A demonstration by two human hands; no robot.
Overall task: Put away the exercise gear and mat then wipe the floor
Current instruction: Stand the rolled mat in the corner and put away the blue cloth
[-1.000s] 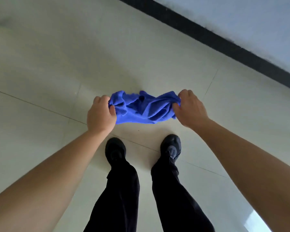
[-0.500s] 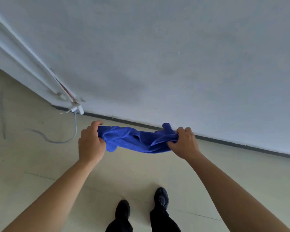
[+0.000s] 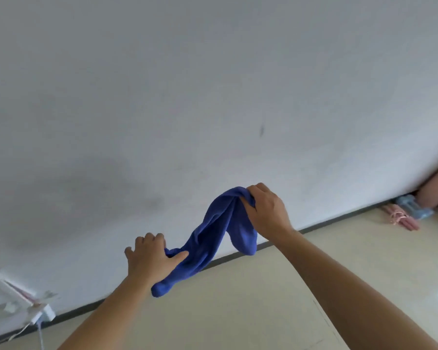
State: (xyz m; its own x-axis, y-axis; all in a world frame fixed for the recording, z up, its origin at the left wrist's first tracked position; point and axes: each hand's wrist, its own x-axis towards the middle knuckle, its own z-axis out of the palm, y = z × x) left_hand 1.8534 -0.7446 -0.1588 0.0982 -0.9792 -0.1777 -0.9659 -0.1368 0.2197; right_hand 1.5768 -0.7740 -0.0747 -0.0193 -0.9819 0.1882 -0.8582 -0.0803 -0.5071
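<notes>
Blue cloth: the blue cloth [image 3: 213,238] hangs in the air in front of the wall [image 3: 213,97], twisted into a loose rope that runs from upper right to lower left. It is clear of the floor [image 3: 238,311].
Right hand: my right hand [image 3: 266,210] is the higher one, with its fingers [image 3: 259,190] clamped round the bunched top end.
Left hand: my left hand [image 3: 149,261] holds the lower stretch, thumb laid across the front and the other fingers curled behind. A short tail dangles below it.
Gear: far to my right, against the baseboard [image 3: 339,218], lie a light blue piece [image 3: 412,209] and some pink pieces [image 3: 402,221]. I take them for the exercise gear, already set aside.
Mat: I cannot pick it out.
Wiping: the cloth touches no tile, so I judge that I am between strokes or readying it. The floor shows no wet trail to tell me how much is done.
Left to do: any wiping still owed, as far as I can tell.
</notes>
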